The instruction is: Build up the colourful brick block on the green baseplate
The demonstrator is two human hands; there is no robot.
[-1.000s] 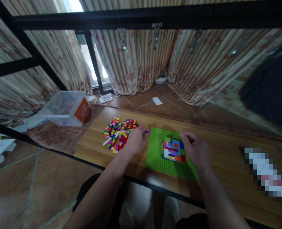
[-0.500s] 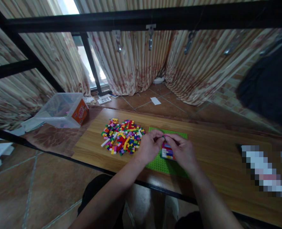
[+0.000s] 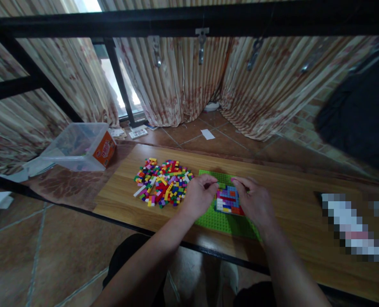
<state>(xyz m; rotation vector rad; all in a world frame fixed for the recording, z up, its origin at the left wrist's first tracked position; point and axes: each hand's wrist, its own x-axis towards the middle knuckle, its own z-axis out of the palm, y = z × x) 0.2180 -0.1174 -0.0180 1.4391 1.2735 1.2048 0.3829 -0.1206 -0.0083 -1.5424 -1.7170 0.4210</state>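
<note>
A green studded baseplate (image 3: 231,224) lies on the wooden table, bearing a block of multicoloured toy bricks (image 3: 227,199). Over the left side of the plate, my left hand (image 3: 199,194) is closed in a pinch; what sits between its fingertips is too small to make out. My right hand (image 3: 255,200) pinches a small pink brick (image 3: 233,180) above the plate's right side, and its palm hides part of the plate. The two hands are apart. Just left of my left hand spreads a heap of loose toy bricks (image 3: 164,183) in many colours.
A clear plastic box (image 3: 77,147) with an orange label stands beyond the table's left end. A pixelated object (image 3: 352,226) lies on the right of the wooden table (image 3: 292,213). A black metal bar (image 3: 176,25) with hanging clips crosses above; curtains hang behind.
My hands have drawn apart from each other. The right hand has moved to the right with the pink brick, uncovering more of the built bricks. The view has shifted slightly.
</note>
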